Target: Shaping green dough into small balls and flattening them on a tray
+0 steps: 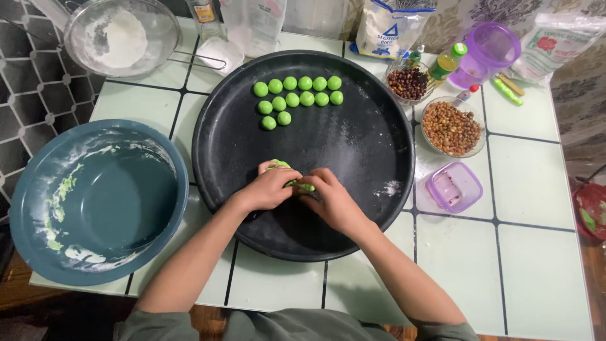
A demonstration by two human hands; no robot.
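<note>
I see both hands over the near part of a big round black tray [372, 208] on the tiled table [536, 252]. My left hand [270, 188] and right hand [331, 199] meet in the middle, fingers curled around a lump of green dough [297, 184]. The left hand covers its upper end, where a bit of green peeks out above the knuckles, and the right hand pinches the other end. The dough sits low between the hands; I cannot tell whether it touches the tray.

At the far side of the tray lie small green dough balls [297, 95] in rows, packed close together, well apart from my hands. A smear of white flour [391, 187] marks the tray to the right of my right hand.

To my left, just beside the tray, sits a large blue bowl [38, 208], smeared inside with flour and green scraps. Behind it is a sieve [123, 35] holding white flour. To the right of the tray stand two glass bowls: one with brown nuts [451, 128], one behind it with darker beans [407, 82]. A small purple square box [453, 186] lies near the nuts, and a purple jug [486, 53] stands further back beside a small green-capped bottle [447, 62].
</note>
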